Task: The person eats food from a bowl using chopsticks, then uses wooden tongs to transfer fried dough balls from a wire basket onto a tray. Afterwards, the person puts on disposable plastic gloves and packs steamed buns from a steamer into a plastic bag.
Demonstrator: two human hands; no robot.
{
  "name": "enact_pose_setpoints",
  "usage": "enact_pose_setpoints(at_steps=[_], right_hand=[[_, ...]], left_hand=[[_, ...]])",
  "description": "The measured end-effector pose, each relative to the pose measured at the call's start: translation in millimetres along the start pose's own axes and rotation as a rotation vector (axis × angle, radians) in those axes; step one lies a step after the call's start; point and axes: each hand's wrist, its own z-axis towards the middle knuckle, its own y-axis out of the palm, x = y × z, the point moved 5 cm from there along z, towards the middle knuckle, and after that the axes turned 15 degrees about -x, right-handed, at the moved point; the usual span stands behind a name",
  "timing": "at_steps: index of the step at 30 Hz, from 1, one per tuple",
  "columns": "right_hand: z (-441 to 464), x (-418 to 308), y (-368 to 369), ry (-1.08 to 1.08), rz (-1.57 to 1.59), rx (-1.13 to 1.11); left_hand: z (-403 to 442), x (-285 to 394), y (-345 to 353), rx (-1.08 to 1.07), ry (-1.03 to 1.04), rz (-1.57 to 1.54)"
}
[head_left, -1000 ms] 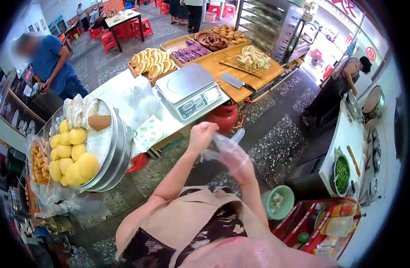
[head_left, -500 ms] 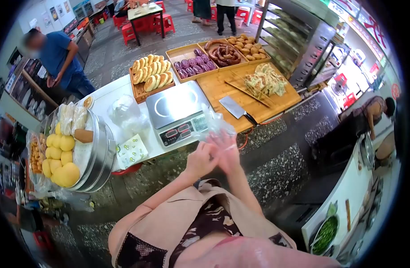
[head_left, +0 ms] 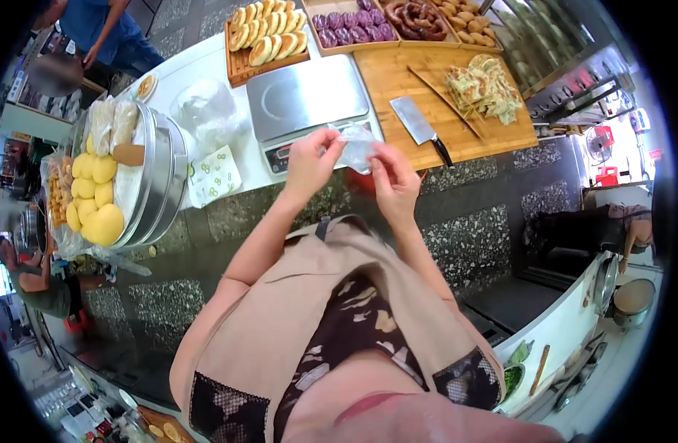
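Observation:
A clear, thin plastic bag (head_left: 359, 151) is stretched between my two hands, just off the table's front edge. My left hand (head_left: 312, 161) pinches its left side between thumb and fingers, in front of the digital scale (head_left: 306, 92), covering part of the display. My right hand (head_left: 396, 181) has its fingers closed on the bag's right side. To the right of the scale, a cleaver (head_left: 414, 122) with a black handle lies on the wooden board (head_left: 379, 74). Sliced flatbread (head_left: 487, 88) is heaped farther right on that board, beside long wooden chopsticks (head_left: 444, 100).
Round breads (head_left: 265, 33), purple buns (head_left: 351, 28) and coiled sausages (head_left: 420, 21) sit in trays at the back. Steamers (head_left: 165, 173) with yellow buns (head_left: 101, 221) stand at left, near a bundle of plastic bags (head_left: 206, 107). People stand at the far left and right.
My hands have moved apart, and the plastic bag now spans the gap between them instead of lying over my right hand. The view has tilted downward.

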Motion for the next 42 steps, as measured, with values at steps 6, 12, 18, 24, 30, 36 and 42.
enact_pose_setpoints(at_steps=[6,12,18,24,30,36,42], right_hand=[[43,29,38,0.052,-0.176,-0.360],[68,70,-22,-0.101,-0.709,0.192],[74,147,-57,0.007,-1.024,-0.006],[63,49,42,0.384,0.198,-0.422],[59,29,46,0.327,0.368,-0.169],[45,41,32,0.291,0.430,0.018],[34,43,28,0.422,0.572,-0.128]], left_hand=[[8,-22,-1,-0.247,0.014,-0.444],[11,-60,-48,0.040,-0.085,-1.241],[12,-51,-54,0.022,0.055,-1.314],[18,-39,-42,0.021,0.100,-1.203],[12,-31,-43,-0.086,0.084,-0.966],[3,-36,-49,0.019,-0.024,-0.849],[-7,-50,-68,0.172,-0.038,-0.784]])
